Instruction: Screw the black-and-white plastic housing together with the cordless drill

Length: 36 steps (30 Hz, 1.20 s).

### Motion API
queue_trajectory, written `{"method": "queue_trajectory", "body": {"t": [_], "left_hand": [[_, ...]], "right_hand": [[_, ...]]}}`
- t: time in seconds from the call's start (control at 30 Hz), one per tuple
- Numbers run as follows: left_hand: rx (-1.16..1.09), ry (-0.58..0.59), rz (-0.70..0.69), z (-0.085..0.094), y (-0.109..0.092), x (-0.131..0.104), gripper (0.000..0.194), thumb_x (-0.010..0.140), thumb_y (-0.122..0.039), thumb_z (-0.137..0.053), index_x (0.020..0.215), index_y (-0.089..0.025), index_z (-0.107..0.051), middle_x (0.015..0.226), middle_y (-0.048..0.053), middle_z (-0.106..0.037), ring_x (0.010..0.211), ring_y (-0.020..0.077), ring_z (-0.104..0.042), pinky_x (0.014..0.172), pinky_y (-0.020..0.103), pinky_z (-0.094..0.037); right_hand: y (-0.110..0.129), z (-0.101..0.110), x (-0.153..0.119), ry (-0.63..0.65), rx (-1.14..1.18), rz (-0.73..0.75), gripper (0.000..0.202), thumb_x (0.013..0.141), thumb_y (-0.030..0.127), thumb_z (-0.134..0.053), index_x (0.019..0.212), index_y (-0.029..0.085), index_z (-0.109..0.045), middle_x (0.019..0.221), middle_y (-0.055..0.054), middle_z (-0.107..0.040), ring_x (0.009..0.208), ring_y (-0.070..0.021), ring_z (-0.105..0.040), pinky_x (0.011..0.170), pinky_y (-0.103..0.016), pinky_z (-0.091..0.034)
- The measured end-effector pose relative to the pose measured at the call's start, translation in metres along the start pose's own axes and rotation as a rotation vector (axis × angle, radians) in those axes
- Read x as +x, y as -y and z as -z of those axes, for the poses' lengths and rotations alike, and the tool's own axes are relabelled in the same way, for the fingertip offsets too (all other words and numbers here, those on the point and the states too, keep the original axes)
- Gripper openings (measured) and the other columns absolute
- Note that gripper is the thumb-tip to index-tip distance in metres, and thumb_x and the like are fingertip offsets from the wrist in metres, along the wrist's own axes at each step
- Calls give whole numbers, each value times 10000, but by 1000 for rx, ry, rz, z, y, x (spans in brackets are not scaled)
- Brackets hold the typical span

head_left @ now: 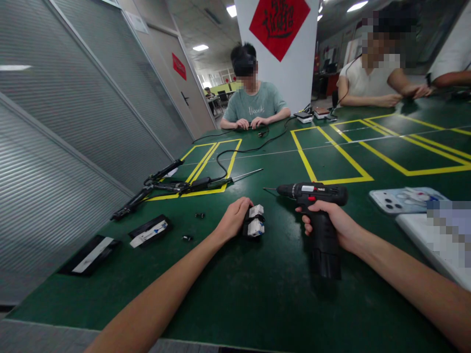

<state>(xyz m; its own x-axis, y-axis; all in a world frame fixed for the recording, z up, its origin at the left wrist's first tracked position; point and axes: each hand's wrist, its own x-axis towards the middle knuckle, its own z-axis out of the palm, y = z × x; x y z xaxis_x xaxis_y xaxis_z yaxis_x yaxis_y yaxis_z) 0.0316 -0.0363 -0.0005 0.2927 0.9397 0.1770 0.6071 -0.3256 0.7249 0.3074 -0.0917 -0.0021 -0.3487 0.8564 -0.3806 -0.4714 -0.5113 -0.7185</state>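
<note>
My left hand (235, 218) is closed round the left side of a small white and black block (256, 221) at the middle of the green table. Blue spots show on the block's lower part. In my right hand (327, 220) is a black cordless drill (312, 193), gripped by its handle. The drill lies level above the tabletop, its thin bit pointing left, a little above and to the right of the block. Bit and block are apart. Two small dark pieces, one (199, 215) above the other (187, 238), lie left of my left hand.
At the left lie two black pieces with white strips (149, 233) (91, 256), a folded black stand (147, 189) and a long screwdriver (248, 174). A cable (253, 148) crosses the table (235, 304). A phone (405, 200) lies right. People sit opposite.
</note>
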Motion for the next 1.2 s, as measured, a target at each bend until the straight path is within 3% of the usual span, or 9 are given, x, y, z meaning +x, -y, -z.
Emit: {"method": "queue_trajectory", "body": {"t": [0.1, 0.2, 0.3, 0.37, 0.47, 0.73, 1.2], "left_hand": [[-36, -157, 31, 2, 4, 4, 409, 929, -432, -327, 783, -171, -606, 738, 21, -568, 722, 155, -515, 659, 251, -401], [-350, -251, 142, 6, 12, 9, 445, 907, -501, -366, 663, -168, -534, 548, -7, -469, 506, 116, -423, 478, 222, -330], [-806, -58, 291, 10, 18, 10, 532, 892, -606, -310, 594, -179, -420, 401, -53, -300, 353, 77, -249, 354, 185, -187], [-992, 60, 337, 11, 20, 9, 556, 884, -642, -281, 595, -180, -391, 377, -69, -247, 328, 66, -204, 329, 164, -137], [-1104, 87, 344, 10, 21, 7, 557, 890, -638, -282, 582, -181, -358, 364, -77, -217, 310, 58, -189, 310, 149, -102], [-1071, 136, 338, 10, 16, 7, 577, 918, -541, -358, 481, -178, -257, 337, -67, -193, 280, 40, -191, 304, 153, -93], [-837, 112, 241, 5, 20, 13, 585, 847, -596, -437, 482, -174, -261, 400, -69, -207, 340, 39, -171, 347, 173, -86]], "right_hand": [[0, 0, 0, -10, -1, 1, 179, 885, 255, -543, 1000, 131, -600, 691, 8, -593, 569, -141, -568, 598, -304, -500], [-1, 0, 0, -15, 7, 5, 193, 855, 237, -556, 1004, 124, -606, 675, 2, -597, 556, -143, -565, 593, -305, -503], [-1, 1, 1, -20, 20, 2, 224, 812, 234, -582, 999, 116, -618, 659, -11, -599, 555, -155, -566, 585, -313, -509], [-1, 2, 1, -28, 26, 0, 248, 792, 233, -596, 1006, 110, -625, 658, -21, -600, 561, -163, -567, 581, -317, -512], [0, 2, 2, -40, 25, 3, 253, 785, 223, -593, 1003, 101, -630, 658, -28, -596, 559, -164, -562, 574, -317, -514], [1, 0, -1, -29, -14, 0, 181, 889, 255, -527, 990, 126, -604, 686, 5, -581, 569, -140, -562, 593, -308, -507], [-2, 1, 6, -32, -25, 21, 246, 941, 371, -528, 955, 137, -601, 743, 10, -593, 581, -129, -574, 588, -302, -519]]}}
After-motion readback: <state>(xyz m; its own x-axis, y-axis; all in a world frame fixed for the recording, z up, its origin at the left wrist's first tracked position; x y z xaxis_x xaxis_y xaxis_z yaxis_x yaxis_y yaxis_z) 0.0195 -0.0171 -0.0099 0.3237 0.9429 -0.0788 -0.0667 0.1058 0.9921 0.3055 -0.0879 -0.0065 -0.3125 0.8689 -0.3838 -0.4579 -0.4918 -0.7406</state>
